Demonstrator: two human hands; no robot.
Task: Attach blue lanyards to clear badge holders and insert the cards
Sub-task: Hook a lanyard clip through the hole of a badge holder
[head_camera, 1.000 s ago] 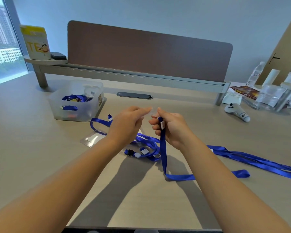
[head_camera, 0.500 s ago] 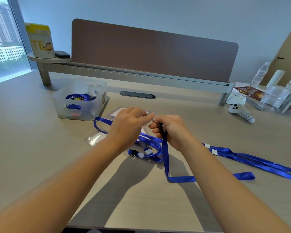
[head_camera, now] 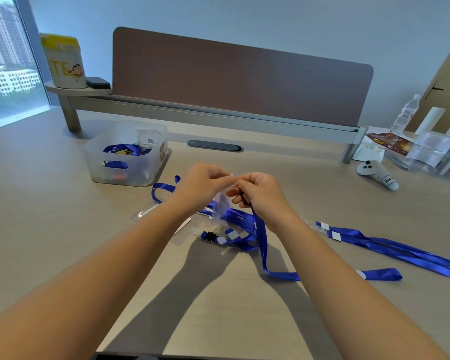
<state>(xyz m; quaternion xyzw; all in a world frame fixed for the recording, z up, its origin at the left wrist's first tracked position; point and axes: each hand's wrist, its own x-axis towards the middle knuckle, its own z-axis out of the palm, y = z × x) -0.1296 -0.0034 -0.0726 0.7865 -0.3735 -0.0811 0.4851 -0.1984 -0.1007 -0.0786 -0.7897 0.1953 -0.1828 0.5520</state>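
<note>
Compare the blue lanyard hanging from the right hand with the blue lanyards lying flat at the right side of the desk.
The blue lanyard in the right hand is lifted at its top end, pinched by the right hand, and drops steeply to the wooden desk; the blue lanyards lying at the right lie flat, untouched. The held one meets a clear badge holder that the left hand pinches; the lying ones stretch out toward the frame's right edge. Both are glossy blue ribbon.

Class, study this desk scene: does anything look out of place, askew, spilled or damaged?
Nothing looks spilled or damaged. The blue lanyards lie in loose tangles across the desk, as expected mid-assembly. The one stray item is a white game controller lying on its side at the right, unrelated to the badge work.
</note>
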